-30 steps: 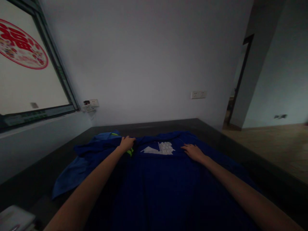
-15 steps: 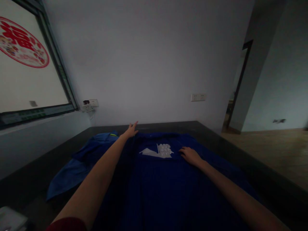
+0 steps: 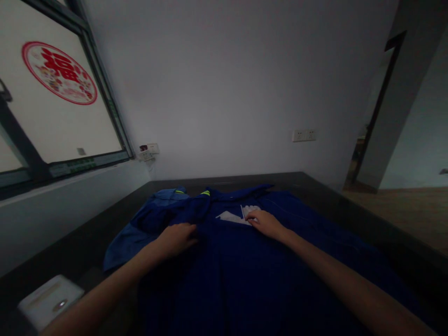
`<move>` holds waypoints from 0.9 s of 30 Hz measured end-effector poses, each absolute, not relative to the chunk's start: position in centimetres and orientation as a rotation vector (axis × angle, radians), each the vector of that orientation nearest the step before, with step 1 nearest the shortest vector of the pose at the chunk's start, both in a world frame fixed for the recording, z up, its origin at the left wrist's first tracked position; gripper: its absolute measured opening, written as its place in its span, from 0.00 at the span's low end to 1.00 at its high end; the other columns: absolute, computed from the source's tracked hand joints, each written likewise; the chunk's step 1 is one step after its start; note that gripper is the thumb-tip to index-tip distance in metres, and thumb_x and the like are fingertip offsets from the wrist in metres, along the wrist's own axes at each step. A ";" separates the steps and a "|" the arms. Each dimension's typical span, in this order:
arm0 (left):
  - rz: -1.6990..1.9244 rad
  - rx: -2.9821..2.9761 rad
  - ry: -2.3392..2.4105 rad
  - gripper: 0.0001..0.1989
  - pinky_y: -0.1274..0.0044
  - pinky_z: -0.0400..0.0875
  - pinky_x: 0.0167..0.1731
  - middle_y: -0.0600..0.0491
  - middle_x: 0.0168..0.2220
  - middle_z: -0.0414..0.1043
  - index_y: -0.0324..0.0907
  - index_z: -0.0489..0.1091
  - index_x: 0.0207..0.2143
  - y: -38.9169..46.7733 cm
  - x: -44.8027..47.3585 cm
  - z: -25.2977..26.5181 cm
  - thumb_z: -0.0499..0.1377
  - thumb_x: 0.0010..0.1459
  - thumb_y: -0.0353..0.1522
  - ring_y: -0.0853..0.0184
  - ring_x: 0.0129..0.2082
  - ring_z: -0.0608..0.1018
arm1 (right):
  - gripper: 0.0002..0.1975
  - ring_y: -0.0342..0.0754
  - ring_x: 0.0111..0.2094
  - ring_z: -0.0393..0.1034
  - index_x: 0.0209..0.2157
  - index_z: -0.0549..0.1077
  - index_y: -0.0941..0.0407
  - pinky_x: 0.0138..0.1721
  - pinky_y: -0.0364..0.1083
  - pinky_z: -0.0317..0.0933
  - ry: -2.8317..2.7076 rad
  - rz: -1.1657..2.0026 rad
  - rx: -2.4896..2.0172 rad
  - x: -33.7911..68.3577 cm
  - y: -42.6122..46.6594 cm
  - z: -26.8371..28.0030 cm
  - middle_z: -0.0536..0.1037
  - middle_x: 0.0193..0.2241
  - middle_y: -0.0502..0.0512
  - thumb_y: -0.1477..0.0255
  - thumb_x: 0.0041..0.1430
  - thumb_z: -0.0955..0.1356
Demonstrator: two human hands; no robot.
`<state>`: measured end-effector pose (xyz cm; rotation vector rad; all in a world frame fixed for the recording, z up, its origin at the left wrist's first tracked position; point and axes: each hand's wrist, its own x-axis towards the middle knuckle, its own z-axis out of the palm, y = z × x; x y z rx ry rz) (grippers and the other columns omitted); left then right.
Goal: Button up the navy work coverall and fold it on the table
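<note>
A dark blue jacket (image 3: 224, 270) lies spread over the dark tabletop, its collar end toward the wall. A white ship-like print (image 3: 231, 217) shows on its upper part, partly covered by my right hand (image 3: 266, 224). That hand rests on the cloth, its fingers bent loosely and slightly apart over the print. My left hand (image 3: 178, 238) is low over the jacket's left side, thumb apart from the fingers, with nothing visible in it. Whether it touches the cloth I cannot tell. Beyond it, a sleeve-like fold with a yellow-green strip (image 3: 206, 193) is bunched up.
A lighter blue cloth (image 3: 119, 249) lies at the left, partly under the dark folds. A white box-like object (image 3: 51, 298) sits at the near left, by my left forearm. The dark table (image 3: 290, 179) meets the wall at the back; a window (image 3: 70, 130) is on the left.
My left hand has come back from the collar end toward me. My right hand has moved left onto the print. The collar and left folds have shifted, and the view has turned left.
</note>
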<state>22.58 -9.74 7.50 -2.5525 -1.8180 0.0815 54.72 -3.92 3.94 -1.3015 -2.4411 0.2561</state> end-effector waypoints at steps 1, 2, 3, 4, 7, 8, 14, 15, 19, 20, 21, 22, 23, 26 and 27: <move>0.187 -2.503 -1.848 0.14 0.69 0.69 0.39 0.47 0.42 0.73 0.46 0.71 0.41 -10.6 22.0 6.5 0.60 0.51 0.38 0.56 0.41 0.75 | 0.14 0.51 0.45 0.69 0.42 0.74 0.55 0.47 0.49 0.60 -2.471 0.276 -1.261 53.6 -4.3 4.2 0.76 0.43 0.56 0.71 0.60 0.61; 0.272 -2.447 -1.869 0.18 0.68 0.69 0.40 0.44 0.45 0.72 0.44 0.70 0.44 -11.2 21.5 5.6 0.62 0.48 0.36 0.53 0.44 0.74 | 0.13 0.52 0.45 0.69 0.42 0.74 0.55 0.47 0.49 0.61 -2.507 0.295 -1.215 52.5 -4.6 4.4 0.76 0.43 0.57 0.71 0.60 0.61; 0.332 -2.397 -1.881 0.22 0.66 0.69 0.41 0.42 0.47 0.70 0.43 0.69 0.46 -11.4 20.9 4.8 0.63 0.47 0.35 0.51 0.46 0.73 | 0.13 0.52 0.45 0.69 0.43 0.74 0.56 0.47 0.49 0.61 -2.548 0.313 -1.164 51.4 -5.0 4.4 0.76 0.43 0.57 0.71 0.59 0.62; 0.368 -2.350 -1.893 0.25 0.65 0.69 0.41 0.40 0.49 0.69 0.42 0.68 0.48 -11.3 20.5 4.1 0.64 0.46 0.34 0.49 0.48 0.72 | 0.13 0.52 0.46 0.69 0.44 0.74 0.56 0.48 0.49 0.60 -2.587 0.327 -1.111 50.4 -5.4 4.3 0.76 0.43 0.58 0.72 0.59 0.63; 0.391 -2.277 -1.949 0.26 0.62 0.69 0.42 0.37 0.50 0.67 0.40 0.64 0.52 -10.4 19.3 3.0 0.61 0.49 0.34 0.48 0.48 0.72 | 0.17 0.53 0.51 0.66 0.49 0.71 0.55 0.51 0.50 0.59 -2.682 0.368 -1.000 48.3 -6.6 3.4 0.72 0.49 0.59 0.70 0.58 0.65; 0.388 -2.276 -1.969 0.25 0.61 0.68 0.42 0.37 0.50 0.67 0.40 0.64 0.52 -10.1 19.0 2.9 0.60 0.50 0.34 0.48 0.47 0.72 | 0.19 0.54 0.53 0.63 0.51 0.69 0.55 0.53 0.52 0.57 -2.705 0.381 -0.985 47.8 -6.9 2.9 0.70 0.53 0.60 0.68 0.59 0.65; 0.259 -2.356 -2.028 0.19 0.65 0.67 0.43 0.41 0.46 0.71 0.42 0.64 0.49 -8.9 16.7 1.9 0.51 0.53 0.26 0.56 0.45 0.75 | 0.30 0.62 0.64 0.41 0.61 0.55 0.47 0.57 0.69 0.38 -2.802 0.481 -1.004 46.1 -7.3 -1.0 0.50 0.64 0.60 0.52 0.60 0.59; 0.217 -2.375 -2.063 0.19 0.66 0.67 0.44 0.42 0.45 0.71 0.41 0.64 0.48 -8.7 16.3 1.9 0.50 0.53 0.25 0.57 0.44 0.75 | 0.29 0.62 0.64 0.40 0.61 0.55 0.47 0.57 0.70 0.36 -2.795 0.459 -1.007 45.9 -7.3 -1.6 0.49 0.64 0.59 0.52 0.61 0.58; -0.130 -2.538 -2.112 0.16 0.73 0.66 0.47 0.47 0.44 0.72 0.41 0.65 0.44 -8.8 15.9 3.3 0.47 0.54 0.24 0.63 0.45 0.75 | 0.27 0.61 0.64 0.39 0.61 0.56 0.47 0.58 0.69 0.33 -2.716 0.403 -1.039 45.2 -7.3 -2.9 0.51 0.64 0.58 0.56 0.62 0.58; -0.248 -2.576 -2.087 0.15 0.74 0.65 0.48 0.48 0.44 0.72 0.41 0.66 0.43 -9.2 16.2 4.0 0.47 0.54 0.24 0.64 0.45 0.74 | 0.26 0.61 0.64 0.40 0.60 0.58 0.47 0.58 0.69 0.33 -2.691 0.419 -1.038 45.2 -7.3 -2.9 0.52 0.63 0.58 0.57 0.61 0.60; -0.367 -2.607 -2.053 0.15 0.74 0.65 0.48 0.49 0.44 0.72 0.41 0.66 0.43 -9.8 16.7 4.8 0.46 0.54 0.25 0.64 0.45 0.74 | 0.25 0.61 0.63 0.42 0.58 0.61 0.48 0.58 0.69 0.34 -2.656 0.450 -1.031 45.1 -7.2 -2.8 0.54 0.63 0.59 0.58 0.60 0.62; -0.482 -2.622 -2.022 0.15 0.74 0.64 0.49 0.49 0.44 0.72 0.41 0.66 0.43 -10.7 17.4 5.6 0.46 0.55 0.26 0.63 0.45 0.74 | 0.23 0.61 0.63 0.46 0.56 0.64 0.50 0.58 0.67 0.36 -2.606 0.497 -1.012 45.1 -7.1 -2.6 0.58 0.61 0.60 0.60 0.60 0.63; -0.591 -2.633 -1.992 0.15 0.73 0.64 0.49 0.49 0.44 0.72 0.40 0.65 0.43 -11.9 18.2 6.4 0.45 0.56 0.27 0.63 0.45 0.73 | 0.20 0.59 0.61 0.51 0.53 0.68 0.52 0.59 0.65 0.41 -2.531 0.563 -0.984 45.0 -7.0 -2.3 0.63 0.58 0.61 0.63 0.60 0.63; -0.804 -2.713 -1.934 0.16 0.73 0.66 0.48 0.49 0.43 0.71 0.41 0.64 0.47 -16.4 21.5 8.3 0.44 0.60 0.31 0.62 0.44 0.73 | 0.14 0.53 0.48 0.67 0.42 0.74 0.57 0.52 0.54 0.57 -2.192 0.870 -0.908 44.7 -6.3 -1.2 0.75 0.45 0.61 0.67 0.60 0.62; -0.826 -2.782 -1.881 0.15 0.74 0.66 0.47 0.50 0.43 0.71 0.42 0.64 0.47 -18.0 22.7 8.7 0.44 0.61 0.31 0.63 0.44 0.72 | 0.14 0.52 0.43 0.70 0.40 0.73 0.58 0.47 0.52 0.62 -2.059 1.019 -0.907 44.6 -6.1 -0.9 0.76 0.40 0.60 0.65 0.60 0.61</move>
